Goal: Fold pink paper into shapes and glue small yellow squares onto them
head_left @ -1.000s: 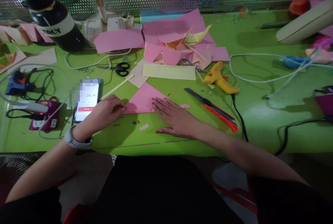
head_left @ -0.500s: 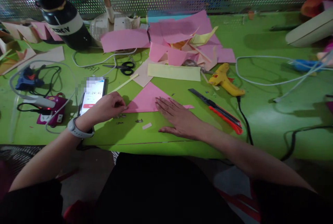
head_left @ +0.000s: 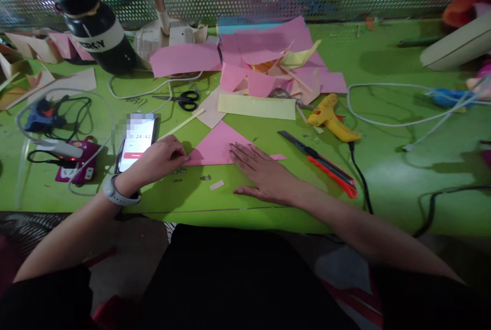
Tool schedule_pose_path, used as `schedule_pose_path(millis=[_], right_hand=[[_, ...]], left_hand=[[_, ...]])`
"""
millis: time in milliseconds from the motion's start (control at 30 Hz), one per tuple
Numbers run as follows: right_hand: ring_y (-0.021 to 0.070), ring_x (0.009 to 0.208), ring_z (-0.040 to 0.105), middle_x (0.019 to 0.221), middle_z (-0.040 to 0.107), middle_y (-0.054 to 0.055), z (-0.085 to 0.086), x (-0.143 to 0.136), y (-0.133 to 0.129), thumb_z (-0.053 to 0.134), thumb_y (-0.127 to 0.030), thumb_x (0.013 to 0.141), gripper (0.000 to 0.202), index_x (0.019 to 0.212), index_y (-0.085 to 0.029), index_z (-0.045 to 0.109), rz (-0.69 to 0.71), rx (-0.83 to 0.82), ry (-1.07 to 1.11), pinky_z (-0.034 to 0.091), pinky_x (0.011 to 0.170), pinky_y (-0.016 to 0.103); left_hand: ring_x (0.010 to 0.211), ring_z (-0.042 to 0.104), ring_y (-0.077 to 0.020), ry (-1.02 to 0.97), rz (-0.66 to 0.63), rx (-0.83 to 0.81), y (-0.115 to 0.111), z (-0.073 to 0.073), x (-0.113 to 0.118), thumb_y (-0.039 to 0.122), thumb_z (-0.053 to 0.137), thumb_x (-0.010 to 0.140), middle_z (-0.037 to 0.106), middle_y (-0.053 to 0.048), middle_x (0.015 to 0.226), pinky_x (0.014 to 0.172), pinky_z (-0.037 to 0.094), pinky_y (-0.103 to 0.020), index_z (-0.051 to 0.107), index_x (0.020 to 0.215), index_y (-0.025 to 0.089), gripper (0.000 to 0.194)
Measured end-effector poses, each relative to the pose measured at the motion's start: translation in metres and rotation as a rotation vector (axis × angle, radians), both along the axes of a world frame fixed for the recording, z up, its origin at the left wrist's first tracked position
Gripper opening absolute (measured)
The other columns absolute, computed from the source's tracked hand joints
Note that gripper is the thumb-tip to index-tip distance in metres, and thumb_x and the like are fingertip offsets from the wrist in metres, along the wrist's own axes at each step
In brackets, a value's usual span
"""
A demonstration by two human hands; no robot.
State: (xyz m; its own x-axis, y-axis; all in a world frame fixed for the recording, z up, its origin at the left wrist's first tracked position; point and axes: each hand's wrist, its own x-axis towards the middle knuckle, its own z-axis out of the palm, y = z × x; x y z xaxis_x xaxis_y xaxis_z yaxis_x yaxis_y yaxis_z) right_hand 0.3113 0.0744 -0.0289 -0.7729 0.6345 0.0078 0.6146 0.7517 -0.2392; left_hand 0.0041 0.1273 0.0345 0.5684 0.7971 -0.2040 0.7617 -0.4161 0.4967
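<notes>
A pink sheet of paper (head_left: 217,143) lies on the green table, its visible part triangular with the point facing away from me. At its left corner, my left hand (head_left: 164,157) is closed, thumb and fingertips pinching the paper. My right hand (head_left: 261,171) rests flat on the right side, fingers together and stretched out, thumb apart. A thin pink end of the paper shows beyond the right fingers. Just below the paper are small metal bits (head_left: 205,177) and a pale paper scrap (head_left: 217,185).
Right of my hand lie a red-handled utility knife (head_left: 318,161) and a yellow glue gun (head_left: 333,117). A phone (head_left: 136,140) sits by my left wrist, black scissors (head_left: 187,100) beyond it. Paper pieces (head_left: 264,43), a dark bottle (head_left: 102,38) and a power adapter (head_left: 79,161) stand farther off.
Both hands keep the same places on the pink paper. The left wrist has shifted very slightly to the right; otherwise only a slight view shift shows.
</notes>
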Motion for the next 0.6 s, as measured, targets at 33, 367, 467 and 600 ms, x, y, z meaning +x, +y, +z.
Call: schedule_pose_path(millis=[33,367,467,600], right_hand=[[0.0301,0.153,0.012,0.164,0.006,0.017,0.0001,-0.0001,0.0,0.035,-0.068,0.095,0.099,0.153,-0.014,-0.024,-0.001,0.001,-0.003,0.02,0.124,0.053],[0.0299,0.153,0.012,0.164,0.008,0.017,-0.0003,0.0,-0.0008,0.036,-0.067,0.095,0.098,0.155,-0.014,-0.021,-0.007,0.001,0.001,0.019,0.124,0.052],[0.0304,0.153,0.012,0.164,0.009,0.019,-0.0002,-0.0003,-0.0008,0.035,-0.068,0.095,0.098,0.156,-0.012,-0.018,-0.006,0.004,-0.008,0.02,0.123,0.052],[0.0303,0.153,0.012,0.164,0.009,0.018,-0.0007,-0.0004,-0.0004,0.036,-0.067,0.095,0.098,0.156,-0.011,-0.016,-0.001,-0.002,-0.002,0.02,0.124,0.052]], left_hand=[[0.079,0.058,-0.0193,0.0,0.001,0.005,-0.0002,-0.0004,0.0002,0.033,0.052,0.09,0.061,-0.008,0.085,0.071,0.046,-0.034,0.066,0.08,0.018,0.023],[0.078,0.057,-0.0174,-0.068,-0.021,-0.038,0.0042,-0.0031,-0.0075,0.039,0.052,0.092,0.06,-0.006,0.083,0.071,0.046,-0.033,0.068,0.08,0.019,0.028],[0.077,0.057,-0.0175,-0.086,-0.027,-0.075,0.0064,-0.0034,-0.0093,0.039,0.054,0.09,0.061,-0.006,0.083,0.07,0.046,-0.033,0.067,0.081,0.018,0.027],[0.074,0.056,-0.0163,-0.066,-0.023,-0.074,0.0074,-0.0035,-0.0095,0.036,0.054,0.09,0.06,-0.005,0.081,0.067,0.044,-0.031,0.066,0.077,0.018,0.025]])
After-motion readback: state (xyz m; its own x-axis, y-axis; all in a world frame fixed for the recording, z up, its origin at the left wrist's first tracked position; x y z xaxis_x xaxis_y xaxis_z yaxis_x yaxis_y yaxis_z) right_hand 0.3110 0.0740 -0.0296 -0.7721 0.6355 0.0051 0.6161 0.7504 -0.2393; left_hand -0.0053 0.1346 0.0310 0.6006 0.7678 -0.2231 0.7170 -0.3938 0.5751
